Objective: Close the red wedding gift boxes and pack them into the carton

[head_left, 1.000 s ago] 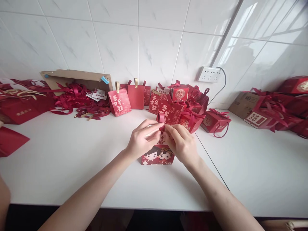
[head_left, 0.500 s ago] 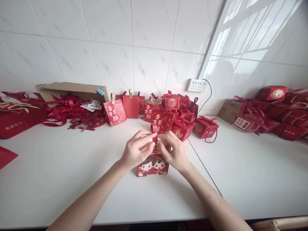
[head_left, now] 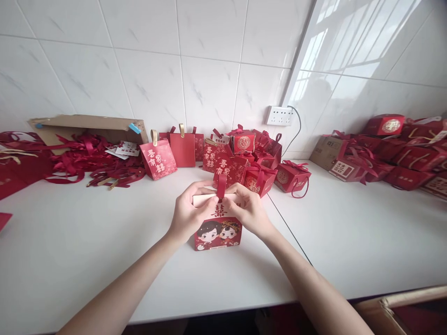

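Note:
A red gift box (head_left: 218,235) with two cartoon faces and a white upper panel stands upright on the white table in front of me. From its top rises a dark red ribbon loop (head_left: 221,185). My left hand (head_left: 192,208) grips the left side of the box's top edge, thumb in front and fingers behind. On the right side, my right hand (head_left: 246,208) pinches the same top edge, its thumb close to the ribbon. Both thumbs nearly meet below the loop. The fingers behind the panel are partly hidden.
Several red boxes (head_left: 260,179) with ribbons stand behind my hands. At the left, a cardboard box (head_left: 87,122) lies among loose ribbons (head_left: 84,153). More red boxes (head_left: 412,158) are piled at the right. A power strip (head_left: 279,116) hangs on the tiled wall.
My hands have spread from the ribbon to the sides of the box's top edge, where a pale strip now shows. The ribbon loop stands free. The view has shifted slightly.

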A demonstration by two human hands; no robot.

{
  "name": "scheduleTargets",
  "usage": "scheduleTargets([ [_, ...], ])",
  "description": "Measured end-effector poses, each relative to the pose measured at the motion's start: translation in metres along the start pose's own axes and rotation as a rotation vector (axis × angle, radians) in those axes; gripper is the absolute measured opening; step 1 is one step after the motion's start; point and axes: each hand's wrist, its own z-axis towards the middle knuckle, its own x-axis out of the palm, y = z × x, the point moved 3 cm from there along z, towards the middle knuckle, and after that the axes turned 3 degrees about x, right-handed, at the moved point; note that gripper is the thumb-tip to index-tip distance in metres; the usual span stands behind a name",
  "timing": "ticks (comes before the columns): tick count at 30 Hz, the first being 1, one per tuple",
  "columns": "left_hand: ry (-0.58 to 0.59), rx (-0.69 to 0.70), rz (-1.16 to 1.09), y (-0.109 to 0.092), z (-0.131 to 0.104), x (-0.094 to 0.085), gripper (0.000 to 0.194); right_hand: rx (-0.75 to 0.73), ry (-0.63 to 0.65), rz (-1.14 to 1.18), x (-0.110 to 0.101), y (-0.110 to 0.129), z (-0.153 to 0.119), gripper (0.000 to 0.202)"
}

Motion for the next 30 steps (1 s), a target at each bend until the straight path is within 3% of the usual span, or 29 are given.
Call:
scheduleTargets([
  [4,-0.037,-0.031,-0.067,0.0024,-0.0002,0.0023,0.027,-0.012,-0.018,-0.038,-0.0007,-0.0006,0.0003,0.02],
  [12,-0.074,0.08,-0.024,0.0017,-0.0016,0.0036,0.019,-0.005,-0.061,-0.108,0.0008,0.0041,0.0012,0.017],
  [17,0.002,0.108,0.017,0.0043,-0.0024,0.0019,0.018,-0.044,-0.074,-0.104,0.002,0.0041,-0.0004,0.017],
  [26,0.009,-0.075,-0.066,0.0085,0.0003,0.0035,0.02,-0.038,-0.057,-0.107,0.0007,0.0031,-0.0002,0.012],
  [30,0.01,-0.091,-0.087,0.0079,0.0007,0.0031,0.019,-0.036,-0.037,-0.076,0.0008,-0.0005,-0.0008,0.014],
])
